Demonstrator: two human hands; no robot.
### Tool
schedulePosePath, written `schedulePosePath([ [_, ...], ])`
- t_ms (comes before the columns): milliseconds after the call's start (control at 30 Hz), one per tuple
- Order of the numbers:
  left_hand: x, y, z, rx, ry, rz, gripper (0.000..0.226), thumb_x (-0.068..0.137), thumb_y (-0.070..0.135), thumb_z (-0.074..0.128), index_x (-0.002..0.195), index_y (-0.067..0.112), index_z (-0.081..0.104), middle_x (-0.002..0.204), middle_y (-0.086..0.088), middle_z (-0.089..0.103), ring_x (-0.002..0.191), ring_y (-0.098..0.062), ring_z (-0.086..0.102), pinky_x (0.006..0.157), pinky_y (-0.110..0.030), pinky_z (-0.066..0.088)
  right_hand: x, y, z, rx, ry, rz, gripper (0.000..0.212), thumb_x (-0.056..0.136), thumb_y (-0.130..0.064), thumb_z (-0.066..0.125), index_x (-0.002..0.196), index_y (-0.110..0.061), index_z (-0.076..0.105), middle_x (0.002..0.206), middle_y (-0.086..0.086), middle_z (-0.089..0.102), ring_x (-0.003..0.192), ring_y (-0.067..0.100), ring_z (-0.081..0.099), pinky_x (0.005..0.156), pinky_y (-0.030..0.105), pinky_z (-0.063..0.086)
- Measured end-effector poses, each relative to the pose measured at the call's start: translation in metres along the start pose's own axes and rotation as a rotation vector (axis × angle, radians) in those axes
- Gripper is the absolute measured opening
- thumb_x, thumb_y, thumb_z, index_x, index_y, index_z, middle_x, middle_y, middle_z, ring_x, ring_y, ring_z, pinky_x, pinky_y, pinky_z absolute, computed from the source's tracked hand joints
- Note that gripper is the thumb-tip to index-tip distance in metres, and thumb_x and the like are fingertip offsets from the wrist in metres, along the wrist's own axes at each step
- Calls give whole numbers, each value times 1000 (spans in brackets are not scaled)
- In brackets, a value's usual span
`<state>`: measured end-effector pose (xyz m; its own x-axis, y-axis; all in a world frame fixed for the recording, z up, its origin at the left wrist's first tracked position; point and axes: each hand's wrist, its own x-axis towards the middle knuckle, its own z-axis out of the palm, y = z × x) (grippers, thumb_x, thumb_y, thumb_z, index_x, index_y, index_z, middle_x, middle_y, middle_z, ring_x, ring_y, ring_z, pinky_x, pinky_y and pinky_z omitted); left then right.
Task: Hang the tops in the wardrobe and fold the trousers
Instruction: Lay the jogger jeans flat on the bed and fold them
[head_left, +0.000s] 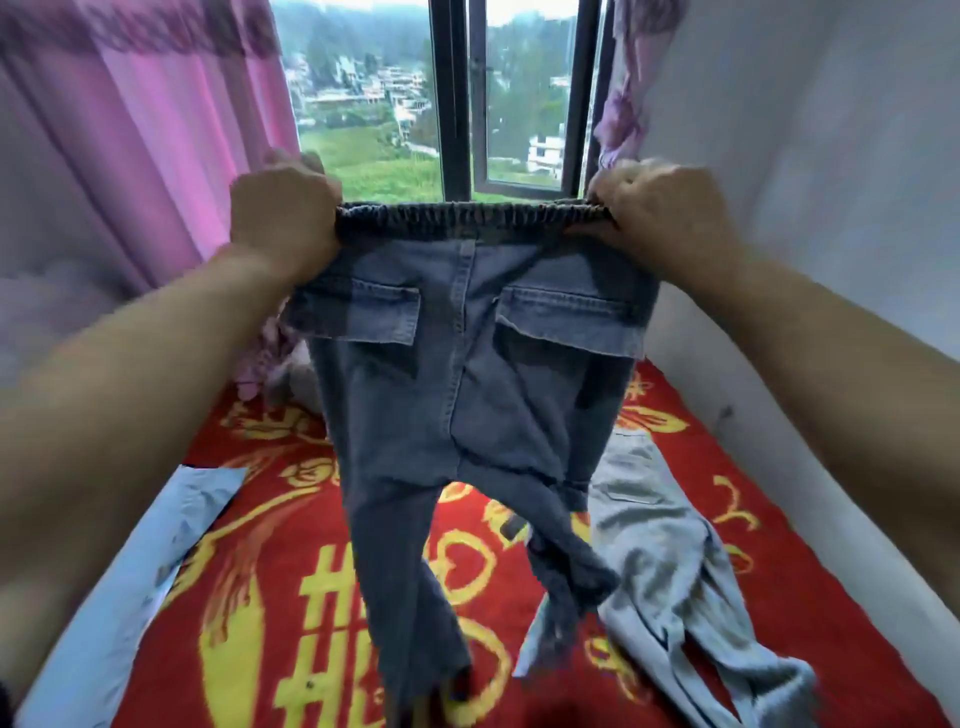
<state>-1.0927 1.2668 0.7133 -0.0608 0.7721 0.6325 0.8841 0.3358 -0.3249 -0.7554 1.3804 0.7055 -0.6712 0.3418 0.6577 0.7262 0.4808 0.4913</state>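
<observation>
Step in hand: folding the trousers, opening stage. The blue jeans (457, 374) are held up in the air at frame centre, back pockets toward the camera. Their elastic waistband is stretched flat between the two hands, and the legs hang toward 6 o'clock over the red patterned bed cover (291, 597). The left hand (283, 208), at 10 o'clock, has its fingers curled round the left end of the waistband. The right hand (660, 208), at 2 o'clock, pinches the right end in the same manner. The left leg hangs fairly straight, while the right leg is twisted and bunched near its lower part. Judgement: the next move calls for a shake or tug to free that twist, then bringing the legs together or laying the jeans flat on the cover. Around: grey trousers (670, 561) lie crumpled on the cover at 4 o'clock, just beside the hanging right leg. A light blue garment (130, 561) lies at 8 o'clock and a pinkish heap of cloth (280, 358) at 9 o'clock. The window (457, 104) is at 12 o'clock, with a pink curtain (156, 156) at 10 o'clock. Possible obstruction: the grey trousers take up the right part of the cover, so the bare patch toward 7 o'clock looks the better laying place. No wardrobe in view.
</observation>
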Motion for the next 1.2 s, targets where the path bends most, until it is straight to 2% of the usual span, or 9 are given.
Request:
schedulePosePath([
  [133, -11, 0, -35, -47, 98, -43, 34, 62, -14, 59, 94, -3, 52, 66, -18, 44, 69, -40, 56, 55, -36, 34, -9, -2, -20, -29, 19, 48, 60, 99, -58, 39, 98, -2, 59, 88, 18, 60, 71, 35, 62, 54, 35, 37],
  [233, -36, 2, -30, -20, 42, -10, 42, 64, -12, 59, 103, 0, 46, 55, -5, 32, 48, -21, 36, 47, -27, 25, -30, -16, -16, 124, -40, 52, 55, 98, -59, 44, 93, -5, 57, 86, 18, 65, 69, 37, 66, 55, 35, 38],
  [333, -80, 20, -1, -112, -180, 34, 38, 76, -1, 59, 108, 10, 40, 73, -11, 55, 57, -26, 49, 48, -36, 38, -65, -47, 7, 221, -247, 70, 46, 98, -56, 45, 97, -11, 51, 84, 18, 70, 74, 39, 69, 58, 36, 38],
  [433, -149, 47, 42, -243, -448, 127, 43, 85, 41, 66, 117, 22, 44, 104, -9, 65, 96, -33, 63, 69, -41, 49, -111, -90, 38, 334, -463, 127, 40, 99, -53, 44, 104, -14, 49, 96, 14, 72, 86, 37, 70, 63, 37, 41],
  [533, -227, 81, 87, -296, -676, 128, 73, 71, 87, 46, 126, 39, 47, 107, -4, 64, 104, -29, 61, 71, -35, 44, -164, -132, 70, 423, -656, 124, 39, 99, -51, 45, 110, -14, 47, 102, 11, 71, 92, 35, 69, 65, 37, 41],
  [700, -340, 132, 139, -276, -1001, 144, 28, 97, 46, 39, 112, 38, 60, 112, 0, 67, 103, -25, 64, 77, -36, 48, -251, -197, 102, 547, -1038, -45, 36, 96, -44, 50, 113, -12, 48, 115, 12, 67, 106, 33, 64, 74, 37, 45],
  [867, -408, 157, 164, -229, -1260, 212, 29, 89, 16, 51, 117, 22, 56, 117, -6, 65, 110, -29, 62, 78, -36, 48, -318, -246, 114, 533, -1401, -133, 31, 85, -30, 52, 113, -19, 63, 120, 8, 67, 115, 28, 62, 87, 36, 50],
  [1067, -426, 161, 193, -319, -1417, 212, 33, 87, 30, 56, 117, 22, 45, 121, -5, 63, 113, -28, 60, 71, -33, 38, -348, -278, 130, 514, -1746, -194, 34, 83, -27, 57, 115, -15, 64, 118, 7, 69, 108, 25, 66, 73, 29, 44],
  [1200, -407, 155, 223, -285, -1626, 268, 31, 91, 37, 56, 118, 22, 57, 123, -4, 64, 114, -25, 60, 79, -31, 45, -328, -285, 153, 476, -1836, -182, 42, 89, -24, 50, 127, -12, 61, 134, 8, 62, 121, 27, 60, 90, 33, 48],
])
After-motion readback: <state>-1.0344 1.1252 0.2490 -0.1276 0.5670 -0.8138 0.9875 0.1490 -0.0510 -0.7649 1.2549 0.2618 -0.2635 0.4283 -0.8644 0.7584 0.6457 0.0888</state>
